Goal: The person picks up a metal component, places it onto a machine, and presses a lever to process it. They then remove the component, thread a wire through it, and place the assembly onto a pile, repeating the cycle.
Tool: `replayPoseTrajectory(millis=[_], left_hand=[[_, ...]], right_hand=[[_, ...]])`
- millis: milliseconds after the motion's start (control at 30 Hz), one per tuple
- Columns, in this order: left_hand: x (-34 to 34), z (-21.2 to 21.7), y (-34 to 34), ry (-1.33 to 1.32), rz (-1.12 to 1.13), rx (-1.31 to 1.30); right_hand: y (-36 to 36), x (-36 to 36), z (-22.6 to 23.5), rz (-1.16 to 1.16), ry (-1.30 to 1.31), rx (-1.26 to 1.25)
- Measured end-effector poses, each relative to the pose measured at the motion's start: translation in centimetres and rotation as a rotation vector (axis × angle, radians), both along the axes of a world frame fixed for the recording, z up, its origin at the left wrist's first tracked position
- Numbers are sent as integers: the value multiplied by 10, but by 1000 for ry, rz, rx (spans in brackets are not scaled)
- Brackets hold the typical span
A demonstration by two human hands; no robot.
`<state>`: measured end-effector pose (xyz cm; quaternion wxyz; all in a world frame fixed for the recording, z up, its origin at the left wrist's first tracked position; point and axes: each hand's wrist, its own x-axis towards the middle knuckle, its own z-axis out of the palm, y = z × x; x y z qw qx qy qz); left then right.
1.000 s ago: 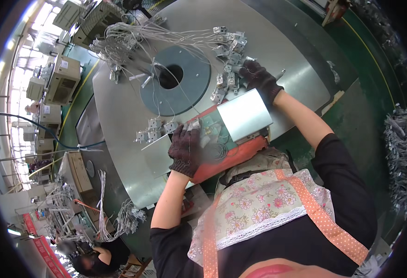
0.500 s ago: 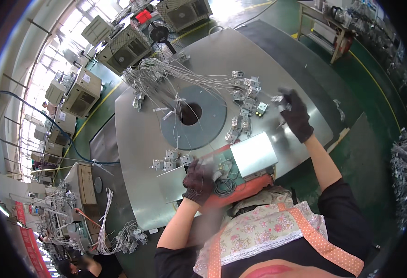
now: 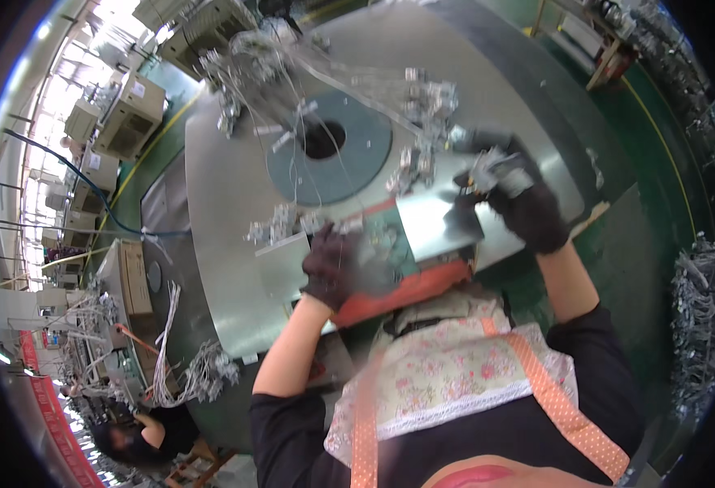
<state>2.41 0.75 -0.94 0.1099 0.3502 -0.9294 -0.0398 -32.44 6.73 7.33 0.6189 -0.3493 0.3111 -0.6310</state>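
My right hand [image 3: 530, 207], in a dark glove, is closed on a small silvery metal part [image 3: 489, 169] over the right side of the metal table. The part is blurred. My left hand [image 3: 331, 267], gloved too, is curled at the left side of a green plate [image 3: 406, 236]; motion smears its fingertips, and what they hold is hidden. Small metal pieces and coiled wire lie blurred on the green plate. To its right lies a shiny flat metal plate [image 3: 435, 215]. An orange-red pad [image 3: 406, 293] runs along the near edge.
Small metal blocks on grey wires [image 3: 426, 106] lie in a cluster beyond my right hand. Another row of blocks [image 3: 280, 224] lies past my left hand. A grey ring [image 3: 365, 163] surrounds a hole in the table. A co-worker [image 3: 133, 435] sits at the lower left.
The whole view has shifted, so the table appears higher. My right hand has come nearer the shiny plate with the metal part. My left hand stays beside the green plate.
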Motion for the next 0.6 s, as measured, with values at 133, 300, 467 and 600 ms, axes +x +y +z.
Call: replayPoseTrajectory(millis=[133, 300, 467, 600], left_hand=[[-4, 5, -1, 70, 10, -59], [-11, 12, -2, -20, 91, 2], [-16, 9, -3, 12, 62, -26], [-10, 0, -3, -31, 78, -16]], right_hand=[[-3, 4, 22, 236, -183, -281], [-17, 26, 17, 221, -85, 73], [-33, 42, -5, 300, -87, 177], [-21, 47, -9, 330, -249, -29]])
